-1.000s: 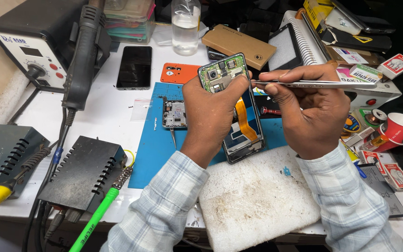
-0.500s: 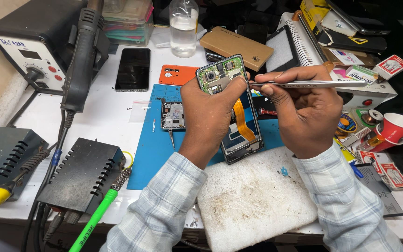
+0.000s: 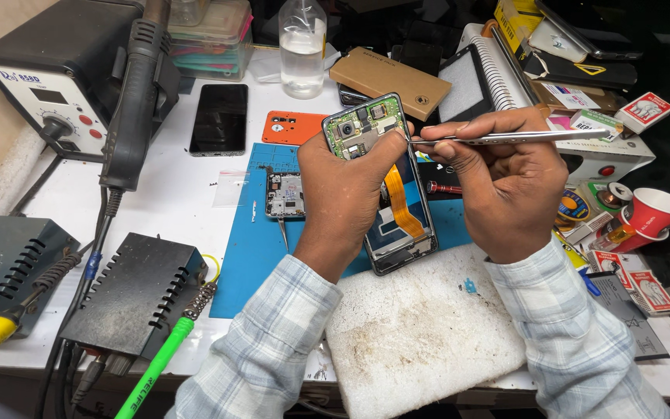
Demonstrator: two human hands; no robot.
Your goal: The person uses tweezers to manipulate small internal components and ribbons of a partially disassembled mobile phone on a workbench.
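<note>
White bench (image 3: 157, 209) with blue work mat (image 3: 250, 264); hot-air station (image 3: 48, 77) at far left; black phone (image 3: 219, 119) beside orange back cover (image 3: 292, 126); clear bottle (image 3: 302, 48); red paper cup (image 3: 655, 213) at right; white foam pad (image 3: 420, 326) at near edge.

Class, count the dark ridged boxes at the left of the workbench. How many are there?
2: one ridged box at the bench's far left edge, another ridged box just right of it, beside the blue mat. Others may be hidden.
</note>
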